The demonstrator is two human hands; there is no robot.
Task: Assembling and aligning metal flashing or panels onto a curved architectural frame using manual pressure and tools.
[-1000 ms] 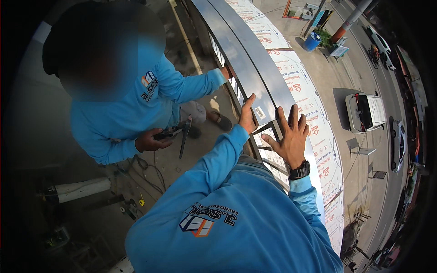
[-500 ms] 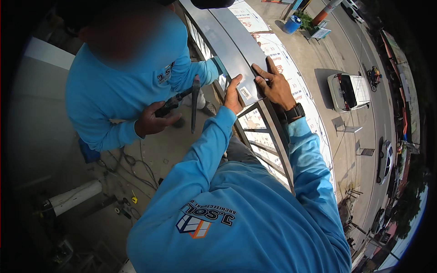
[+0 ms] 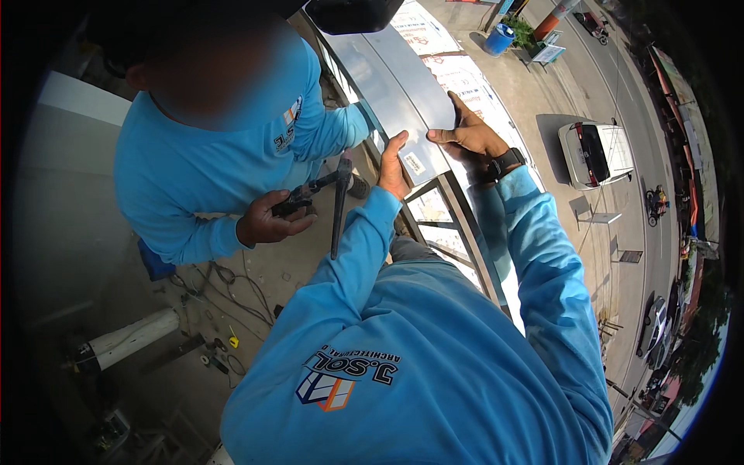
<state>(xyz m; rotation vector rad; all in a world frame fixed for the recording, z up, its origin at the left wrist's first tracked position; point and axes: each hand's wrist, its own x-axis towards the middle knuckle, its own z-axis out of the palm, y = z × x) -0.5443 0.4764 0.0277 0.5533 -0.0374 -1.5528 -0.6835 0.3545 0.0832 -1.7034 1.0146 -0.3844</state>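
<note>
A long silver metal panel (image 3: 403, 97) lies along the top of a dark metal railing frame (image 3: 457, 213). My left hand (image 3: 394, 169) grips its near left edge, thumb on top beside a small white label (image 3: 414, 163); its other fingers are mostly hidden. Along the panel's right edge, my right hand (image 3: 477, 141) has its thumb on the top face and its fingers over the outer side. A co-worker at my left holds a black hand tool (image 3: 298, 198) with a long dark flat piece (image 3: 340, 209) at its end. That person's other arm reaches behind the panel.
White printed sheeting (image 3: 465, 77) runs outside the railing, with the street and a parked white car (image 3: 595, 155) below. Cables (image 3: 225, 283), a yellow tape measure (image 3: 233, 338) and a white cylinder (image 3: 132, 337) lie on the floor at left.
My right hand has shifted outward, its fingers moving from the panel's top to over its outer side. The co-worker's tool has moved right, towards my left forearm. My left hand keeps its grip.
</note>
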